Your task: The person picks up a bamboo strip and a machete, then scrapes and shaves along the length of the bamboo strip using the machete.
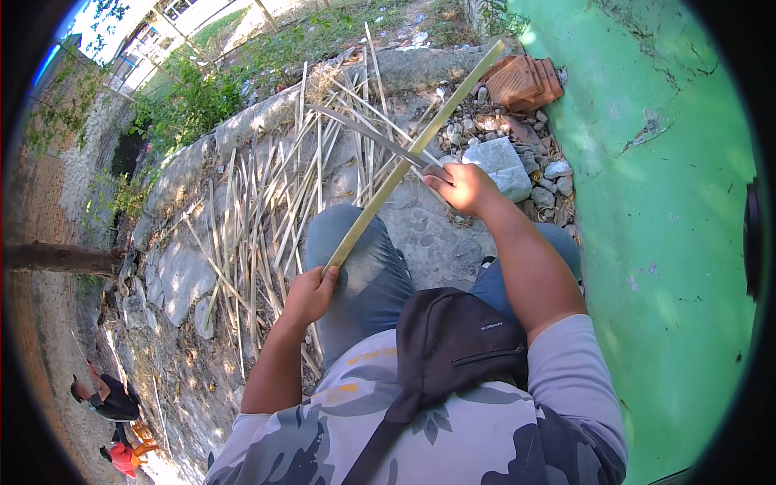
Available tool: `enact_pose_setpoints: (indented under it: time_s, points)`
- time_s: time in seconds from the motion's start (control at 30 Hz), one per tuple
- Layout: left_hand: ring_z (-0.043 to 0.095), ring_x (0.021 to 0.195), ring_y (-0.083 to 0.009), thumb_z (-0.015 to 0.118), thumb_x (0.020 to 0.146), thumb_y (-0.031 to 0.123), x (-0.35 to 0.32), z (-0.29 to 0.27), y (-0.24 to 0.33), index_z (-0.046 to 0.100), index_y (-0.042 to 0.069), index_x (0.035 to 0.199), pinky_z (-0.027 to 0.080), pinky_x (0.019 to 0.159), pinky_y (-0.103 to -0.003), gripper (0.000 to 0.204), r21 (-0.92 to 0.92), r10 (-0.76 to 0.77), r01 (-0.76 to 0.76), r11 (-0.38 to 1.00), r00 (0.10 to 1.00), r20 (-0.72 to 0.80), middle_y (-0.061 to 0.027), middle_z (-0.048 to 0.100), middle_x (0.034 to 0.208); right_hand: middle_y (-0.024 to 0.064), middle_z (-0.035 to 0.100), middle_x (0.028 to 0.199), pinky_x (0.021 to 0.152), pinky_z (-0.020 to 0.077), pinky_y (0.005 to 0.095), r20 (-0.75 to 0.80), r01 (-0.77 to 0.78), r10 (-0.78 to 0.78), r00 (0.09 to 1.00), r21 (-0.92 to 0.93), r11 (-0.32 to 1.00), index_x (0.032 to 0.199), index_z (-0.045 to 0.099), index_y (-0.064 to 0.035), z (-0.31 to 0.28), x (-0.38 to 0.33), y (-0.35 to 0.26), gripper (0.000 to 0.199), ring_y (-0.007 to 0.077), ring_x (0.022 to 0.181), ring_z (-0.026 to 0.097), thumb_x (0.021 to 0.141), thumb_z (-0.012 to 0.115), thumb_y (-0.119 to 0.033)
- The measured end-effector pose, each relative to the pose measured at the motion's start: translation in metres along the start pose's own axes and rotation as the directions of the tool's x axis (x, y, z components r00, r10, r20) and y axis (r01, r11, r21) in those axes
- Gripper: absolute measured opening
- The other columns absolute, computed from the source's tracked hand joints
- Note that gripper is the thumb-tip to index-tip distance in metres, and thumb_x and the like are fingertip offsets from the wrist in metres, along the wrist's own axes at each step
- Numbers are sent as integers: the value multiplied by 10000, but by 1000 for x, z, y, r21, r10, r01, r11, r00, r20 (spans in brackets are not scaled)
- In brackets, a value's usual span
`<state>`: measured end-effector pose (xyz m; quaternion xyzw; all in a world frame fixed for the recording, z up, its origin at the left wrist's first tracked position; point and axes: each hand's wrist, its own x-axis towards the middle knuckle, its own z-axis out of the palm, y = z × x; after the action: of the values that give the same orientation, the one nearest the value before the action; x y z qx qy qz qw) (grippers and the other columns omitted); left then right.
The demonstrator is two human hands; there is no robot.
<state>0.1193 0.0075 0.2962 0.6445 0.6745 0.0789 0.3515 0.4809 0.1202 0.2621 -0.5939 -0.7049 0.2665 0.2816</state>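
My left hand (311, 293) grips the near end of a long green bamboo strip (420, 145), which slants up and away to the right over my knee. My right hand (462, 187) is closed on the handle of a long curved knife (364, 132). The blade lies across the strip near its middle, touching it. Both hands are above my jeans-clad legs.
A pile of split bamboo slivers (267, 210) lies on the stone ground (186, 271) ahead and to the left. Rubble and a grey stone block (501, 162) sit by a green wall (671, 202); reddish bricks (525, 81) lean beyond. Two people (109, 400) crouch at the lower left.
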Motion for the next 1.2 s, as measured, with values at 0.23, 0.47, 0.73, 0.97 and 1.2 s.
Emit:
enact_pose_setpoints:
  time_s: [0.23, 0.47, 0.73, 0.97, 1.2]
  points:
    - [635, 695, -272, 515, 1064, 453, 4, -1, -7, 685, -28, 931, 491, 684, -403, 528, -33, -59, 60, 998, 998, 24, -161, 674, 741, 163, 705, 780, 717, 539, 491, 195, 185, -158, 968, -129, 974, 871, 683, -90, 7, -14, -28, 556, 410, 783, 692, 899, 657, -645]
    - [627, 688, -269, 516, 1064, 452, -1, 5, -7, 682, -23, 932, 484, 674, -404, 520, -44, -25, 24, 999, 999, -20, -153, 670, 739, 165, 699, 777, 727, 539, 492, 199, 145, -114, 973, -148, 978, 860, 673, -94, 3, -3, -14, 566, 411, 801, 693, 891, 657, -659]
    - [619, 672, -255, 525, 1062, 442, 2, 0, -9, 680, -28, 925, 480, 660, -400, 513, -63, -48, 49, 997, 999, 18, -147, 662, 723, 215, 721, 895, 804, 543, 496, 218, -39, 60, 974, -102, 994, 942, 706, -70, -6, -5, -21, 628, 409, 903, 706, 896, 616, -690]
    - [571, 653, -211, 521, 1066, 441, 1, 1, -8, 670, -26, 893, 460, 635, -381, 520, -59, -29, 29, 998, 1000, -1, -105, 632, 705, 177, 735, 891, 849, 549, 505, 387, 193, -62, 920, -311, 931, 961, 707, -104, 3, -11, -44, 597, 406, 920, 708, 892, 614, -689]
    - [591, 637, -235, 527, 1066, 428, 0, 2, -6, 672, -26, 893, 469, 626, -394, 507, -51, 8, -9, 999, 1000, -25, -124, 643, 695, 212, 719, 885, 778, 533, 478, 102, -57, 56, 993, 9, 998, 923, 705, -42, 6, 4, 7, 596, 417, 887, 697, 916, 646, -635]
